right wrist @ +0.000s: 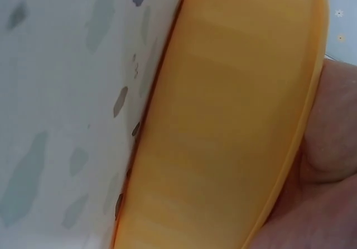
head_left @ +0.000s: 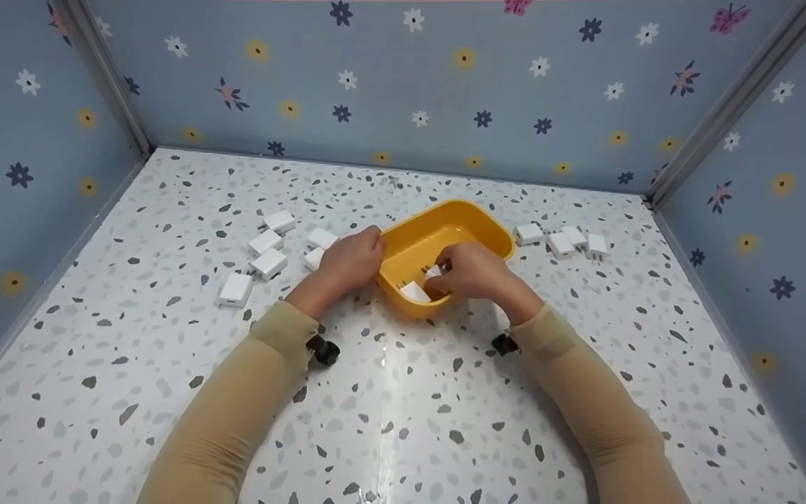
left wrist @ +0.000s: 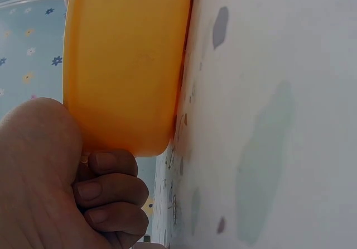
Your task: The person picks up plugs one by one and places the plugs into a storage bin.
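A yellow rounded plastic tub (head_left: 445,231) stands on the speckled table, turned at an angle. My left hand (head_left: 354,259) grips its left rim; in the left wrist view the thumb lies at the rim and the other fingers curl beside the wall. Reaching inside the tub, my right hand (head_left: 474,271) pinches a white charger plug (head_left: 434,272) with metal prongs. Another white charger plug (head_left: 415,292) lies at the tub's near end. In the right wrist view the tub's wall (right wrist: 223,104) hides the fingertips of the right hand (right wrist: 329,132).
Several white charger plugs (head_left: 269,263) lie scattered left of the tub, two of them close behind the left hand. More plugs (head_left: 561,244) sit in a group to the right. Flower-patterned panels (head_left: 403,84) enclose the table (head_left: 403,420) at the back and sides.
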The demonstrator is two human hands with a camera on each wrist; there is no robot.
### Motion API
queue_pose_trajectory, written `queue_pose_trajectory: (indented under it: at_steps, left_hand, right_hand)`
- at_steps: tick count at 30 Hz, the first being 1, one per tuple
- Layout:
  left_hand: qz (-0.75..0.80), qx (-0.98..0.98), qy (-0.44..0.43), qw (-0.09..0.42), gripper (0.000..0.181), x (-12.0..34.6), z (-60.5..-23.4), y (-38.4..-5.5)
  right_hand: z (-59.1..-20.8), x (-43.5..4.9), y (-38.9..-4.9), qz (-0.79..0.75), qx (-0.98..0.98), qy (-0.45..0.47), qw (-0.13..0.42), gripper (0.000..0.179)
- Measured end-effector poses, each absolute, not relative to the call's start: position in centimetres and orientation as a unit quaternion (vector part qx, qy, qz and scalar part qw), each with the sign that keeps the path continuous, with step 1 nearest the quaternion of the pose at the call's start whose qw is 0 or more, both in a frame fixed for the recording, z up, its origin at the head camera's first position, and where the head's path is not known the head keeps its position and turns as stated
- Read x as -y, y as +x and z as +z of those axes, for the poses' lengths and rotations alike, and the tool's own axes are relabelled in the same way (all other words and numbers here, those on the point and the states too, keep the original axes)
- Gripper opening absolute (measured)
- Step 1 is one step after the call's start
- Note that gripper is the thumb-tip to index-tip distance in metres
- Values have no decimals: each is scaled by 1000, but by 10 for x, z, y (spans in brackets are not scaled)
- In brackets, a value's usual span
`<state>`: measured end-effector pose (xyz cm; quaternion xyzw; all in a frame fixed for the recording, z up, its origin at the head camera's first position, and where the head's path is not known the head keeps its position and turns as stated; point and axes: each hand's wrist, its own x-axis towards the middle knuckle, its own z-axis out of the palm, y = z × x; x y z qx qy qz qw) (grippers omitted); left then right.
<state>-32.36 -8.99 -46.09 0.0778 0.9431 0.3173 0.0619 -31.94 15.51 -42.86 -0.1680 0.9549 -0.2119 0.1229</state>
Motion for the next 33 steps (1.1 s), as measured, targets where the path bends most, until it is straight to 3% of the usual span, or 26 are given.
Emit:
queue_pose_trajectory:
  at_steps: [11, 33]
  left_hand:
    - [321, -942, 84, 52, 38, 90, -462, -324]
    - [317, -943, 75, 60, 41, 90, -459, -323]
  right_hand:
    - [-431, -154, -318, -181, -963, -165, 115, 50]
    - [-427, -156, -319, -207, -953, -157, 158, 54]
